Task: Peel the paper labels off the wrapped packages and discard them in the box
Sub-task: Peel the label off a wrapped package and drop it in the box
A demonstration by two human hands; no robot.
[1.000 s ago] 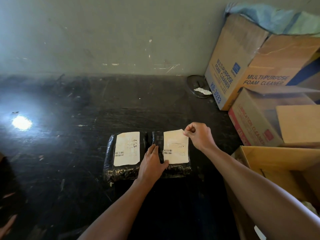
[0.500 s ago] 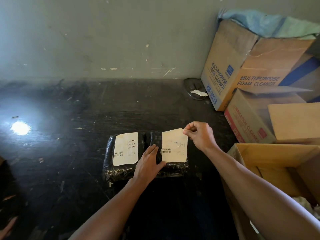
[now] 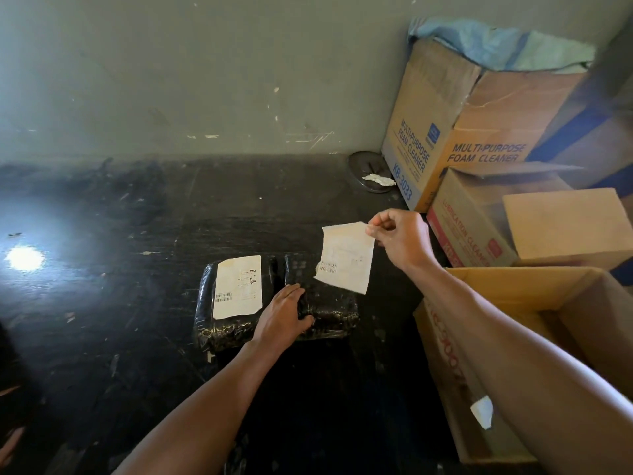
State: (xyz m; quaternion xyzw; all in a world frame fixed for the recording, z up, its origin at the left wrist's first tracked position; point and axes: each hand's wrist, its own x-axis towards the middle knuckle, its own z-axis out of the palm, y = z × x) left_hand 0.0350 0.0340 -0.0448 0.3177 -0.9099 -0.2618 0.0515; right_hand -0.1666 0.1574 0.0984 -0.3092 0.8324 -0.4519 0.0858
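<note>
Lifted since a second ago: peeled label [image 3: 346, 257], pinched by my right grip [image 3: 399, 240], hanging above right package [image 3: 323, 308]. Left grip [image 3: 284, 311] flat, released, pressing that package. Left package [image 3: 227, 303] keeps its label [image 3: 237, 286]. Open box [image 3: 496, 354] at right.

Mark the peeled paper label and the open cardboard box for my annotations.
Peeled paper label [image 3: 346, 258]: head view, sheet's middle.
Open cardboard box [image 3: 520, 277]: head view, far rim.

Glossy, crinkled black plastic wraps both packages [image 3: 325, 313], their labels [image 3: 237, 286] are matt paper, the boxes [image 3: 479, 337] plain matt cardboard, the dark tabletop [image 3: 137, 337] scuffed and shiny.
</note>
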